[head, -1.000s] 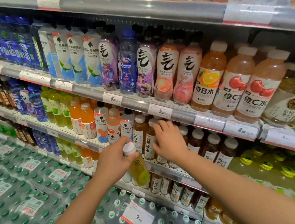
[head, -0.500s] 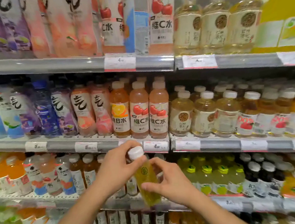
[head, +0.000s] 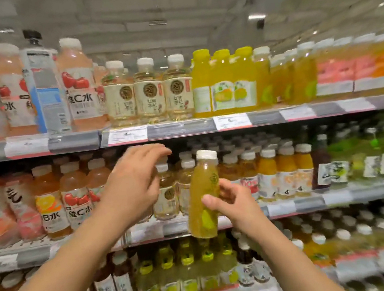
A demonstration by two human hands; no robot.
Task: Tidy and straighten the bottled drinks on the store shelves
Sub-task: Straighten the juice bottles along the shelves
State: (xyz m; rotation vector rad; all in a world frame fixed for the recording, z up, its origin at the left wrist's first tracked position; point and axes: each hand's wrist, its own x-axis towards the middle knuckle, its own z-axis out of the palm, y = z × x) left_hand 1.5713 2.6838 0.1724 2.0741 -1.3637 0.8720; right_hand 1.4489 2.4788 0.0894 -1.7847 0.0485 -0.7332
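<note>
Head view: right hand (head: 234, 204) pinches the green bottle (head: 204, 195), tilted, in front of the middle shelf (head: 293, 205). Left hand (head: 134, 180) is off it, fingers loosely spread. Grip looks thin, blur hides detail; one-handed, the bottle could slip or clip the front row.

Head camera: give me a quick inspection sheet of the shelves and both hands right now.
Surface: middle shelf with price tags along its edge, rows standing upright.
Job's things: yellow-green bottle, white cap, held off the shelf, tilted slightly.
Clutter: one blue-labelled bottle stands among the pink drinks on the top shelf, possibly misplaced.
Grippers: right hand grips the yellow-green bottle; left hand open, holds nothing, in front of the middle row.
Cables: nothing seen.
Surroundings: ceiling lights above; the picture is blurred, labels hard to read.
</note>
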